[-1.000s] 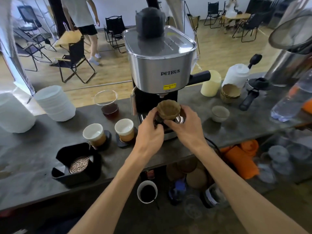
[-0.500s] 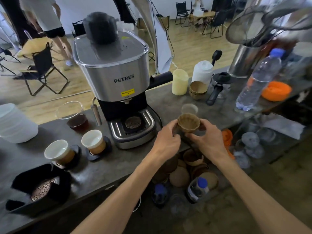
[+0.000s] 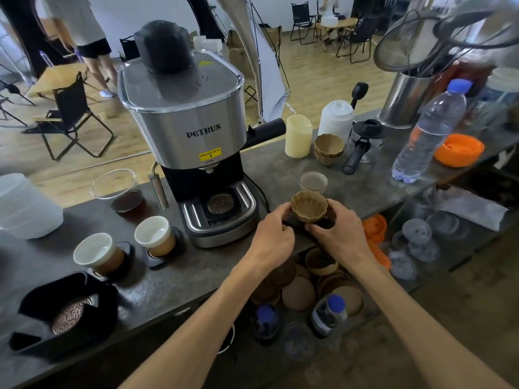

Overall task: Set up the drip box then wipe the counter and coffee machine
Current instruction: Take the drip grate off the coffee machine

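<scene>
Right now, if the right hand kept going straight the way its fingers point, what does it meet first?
The right hand points left, its fingers round the brown fluted cup. Beyond the cup, the left hand comes first, then the coffee machine base. Depth is unclear.

Brushed-metal coffee machine [image 3: 191,127], matt stone-look counter [image 3: 196,273]

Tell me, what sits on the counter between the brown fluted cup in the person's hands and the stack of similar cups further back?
In the head view, a small pale cup stands between the held fluted cup and the stack of cups.
</scene>
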Demonstrator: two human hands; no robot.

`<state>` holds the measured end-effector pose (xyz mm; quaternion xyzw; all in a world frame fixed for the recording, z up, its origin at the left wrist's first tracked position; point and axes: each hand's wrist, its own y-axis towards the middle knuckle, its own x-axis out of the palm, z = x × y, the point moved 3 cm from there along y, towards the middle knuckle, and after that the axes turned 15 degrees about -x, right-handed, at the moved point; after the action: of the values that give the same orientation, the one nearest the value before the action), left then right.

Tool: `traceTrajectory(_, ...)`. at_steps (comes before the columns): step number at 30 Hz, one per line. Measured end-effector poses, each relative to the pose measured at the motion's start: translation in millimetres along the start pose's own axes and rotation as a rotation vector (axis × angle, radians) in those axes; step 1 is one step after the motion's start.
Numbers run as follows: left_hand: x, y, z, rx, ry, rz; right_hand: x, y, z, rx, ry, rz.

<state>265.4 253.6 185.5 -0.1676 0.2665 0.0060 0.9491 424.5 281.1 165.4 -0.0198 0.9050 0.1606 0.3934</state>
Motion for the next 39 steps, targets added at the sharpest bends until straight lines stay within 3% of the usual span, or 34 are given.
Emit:
traceTrajectory(4, -16, -21, -3, 0.048, 0.019, 0.039, -15, -11, -9, 0.092, -0.122, -0.011)
traceTrajectory(9, -75, -47, -22, 0.047, -0.069, 0.271, -40, -11, -62, -0.175, -0.06, 0.124)
traceTrajectory(14, -120, -47, -46, -0.133, -0.096, 0.456, -4, 19, -111, -0.287, 0.036, -0.053)
traceTrajectory(17, -125, -38, -52, -0.185, -0.093, 0.454, 26, 38, -131, -0.298, 0.009, -0.162)
traceTrajectory(24, -119, -26, -48, -0.226, -0.141, 0.419, 60, 57, -139, -0.117, -0.05, -0.274)
traceTrajectory(33, -110, -74, -64, -0.174, -0.337, 0.461, 41, 16, -133, -0.007, 0.329, -0.161)
traceTrajectory(39, -123, -112, -80, -0.12, -0.393, 0.48, 44, -9, -141, -0.013, 0.498, -0.193)
